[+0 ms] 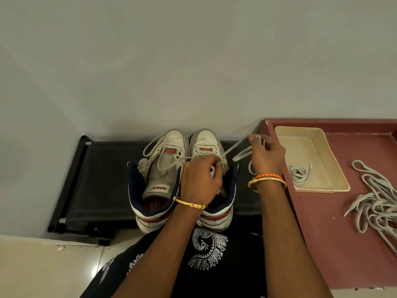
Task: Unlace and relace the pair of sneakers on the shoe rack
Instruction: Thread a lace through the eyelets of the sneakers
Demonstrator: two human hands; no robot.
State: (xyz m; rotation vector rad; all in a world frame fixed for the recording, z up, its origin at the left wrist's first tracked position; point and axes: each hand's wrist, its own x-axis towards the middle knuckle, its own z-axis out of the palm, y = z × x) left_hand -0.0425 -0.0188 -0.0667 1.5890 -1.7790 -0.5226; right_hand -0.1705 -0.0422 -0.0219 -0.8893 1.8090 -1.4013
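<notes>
Both sneakers sit side by side on the black shoe rack point(101, 181), toes toward the wall, heels toward you.

Your left hand point(200, 181) rests over the tongue and throat of the right sneaker point(206, 140). Its fingers are curled and bunched at the eyelets; they look to be pinching lace or tongue there, but the exact hold is hidden under the knuckles.

Your right hand point(267, 157) is up and to the right of that shoe, above the gap between the rack and the red table point(322, 244). Its fingertips pinch the grey lace point(233, 150), which runs taut from your fingers down and left to the shoe's eyelets near your left fingertips. A loop of the same lace hangs below your right palm.

The left sneaker point(163, 168), just left of your left hand, has its lace loose and looped over the tongue.

Right of your right hand: a cream tray point(335, 168) holding a coiled lace, and further right a pile of loose laces point(373, 203) on the red table.
</notes>
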